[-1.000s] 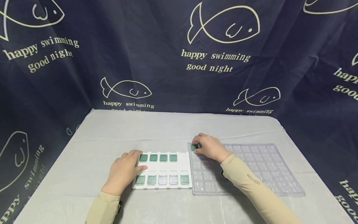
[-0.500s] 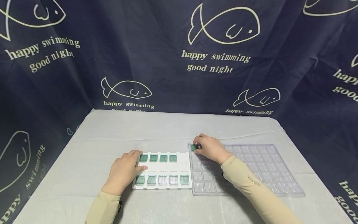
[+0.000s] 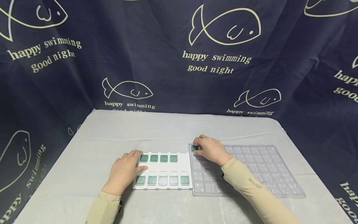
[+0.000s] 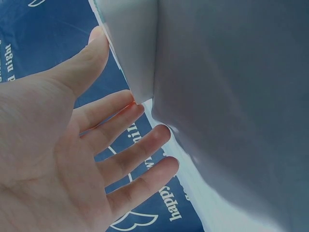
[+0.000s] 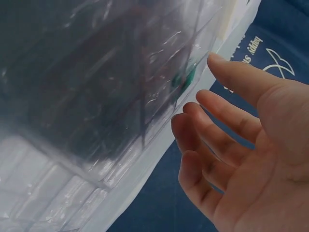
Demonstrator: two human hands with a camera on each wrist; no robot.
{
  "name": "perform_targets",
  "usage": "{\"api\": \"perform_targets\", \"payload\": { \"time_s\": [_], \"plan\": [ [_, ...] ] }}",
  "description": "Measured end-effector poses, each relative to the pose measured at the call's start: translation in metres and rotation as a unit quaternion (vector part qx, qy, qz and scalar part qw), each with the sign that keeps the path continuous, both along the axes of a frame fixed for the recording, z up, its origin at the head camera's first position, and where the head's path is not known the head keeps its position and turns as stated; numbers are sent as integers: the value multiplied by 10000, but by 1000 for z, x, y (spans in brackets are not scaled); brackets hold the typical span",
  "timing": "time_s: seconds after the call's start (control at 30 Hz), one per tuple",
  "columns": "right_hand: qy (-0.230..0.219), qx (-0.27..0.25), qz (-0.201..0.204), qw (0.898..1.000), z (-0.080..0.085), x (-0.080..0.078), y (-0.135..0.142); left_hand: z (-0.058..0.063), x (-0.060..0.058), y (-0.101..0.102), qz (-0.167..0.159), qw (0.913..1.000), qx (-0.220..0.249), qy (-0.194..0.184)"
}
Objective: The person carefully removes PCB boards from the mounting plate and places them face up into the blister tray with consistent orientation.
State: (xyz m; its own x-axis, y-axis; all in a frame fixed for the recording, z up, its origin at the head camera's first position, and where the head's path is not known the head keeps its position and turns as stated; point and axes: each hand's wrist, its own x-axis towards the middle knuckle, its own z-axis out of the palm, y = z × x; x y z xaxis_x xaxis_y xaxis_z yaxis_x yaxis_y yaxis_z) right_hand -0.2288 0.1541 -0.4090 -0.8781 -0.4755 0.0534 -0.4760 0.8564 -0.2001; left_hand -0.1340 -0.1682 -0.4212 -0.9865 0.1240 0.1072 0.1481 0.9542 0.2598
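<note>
my right hand (image 3: 211, 149) reaches in at the clear tray's (image 3: 264, 158) 10 o'clock corner, taking 12 o'clock as straight away from me, and its fingers (image 5: 231, 116) curl round one green chip (image 3: 194, 148) there, thumb on the 6 o'clock side and forefinger on the 12; how firm the pinch is, i cannot tell. the chip lies at 9 o'clock from my right palm, over or in that corner compartment; part of it hides behind my fingers, so i cannot tell whether it sits flat, and it looks too nearly square to give a long axis. the right hand is plainly the nearer. my left hand (image 3: 123, 171) is well off toward 8 to 9 o'clock, resting on the 9 o'clock edge of the white tray (image 3: 181, 165), its fingers loose and fairly straight, its thumb lying over the top. both trays run long from 9 to 3, set side by side, apparently touching. nine other chips (image 3: 163, 158) sit in the white tray, four in the 12 o'clock row and five in the 6 o'clock row. the raised rim is close on my fingers' 9 and 12 o'clock sides; room opens toward 3 and 6 over the compartments, and beyond the rim the surface (image 3: 145, 130) runs on toward 12.
</note>
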Motion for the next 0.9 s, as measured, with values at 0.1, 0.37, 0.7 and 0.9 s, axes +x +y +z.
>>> {"api": "perform_targets", "payload": {
  "time_s": [0.1,0.37,0.7,0.9],
  "plan": [
    [-42,-18,63,10000,2,2,-2,-1,-1,0,1,10000,-27,-26],
    [43,-85,244,9997,11,11,-14,-2,-1,0,4,10000,-8,-32],
    [-81,2,231,9997,19,19,-37,-2,-2,1,22,10000,12,-69],
    [-153,-68,349,9993,21,24,-47,-2,-2,0,26,10000,-2,-37]
  ]
}}
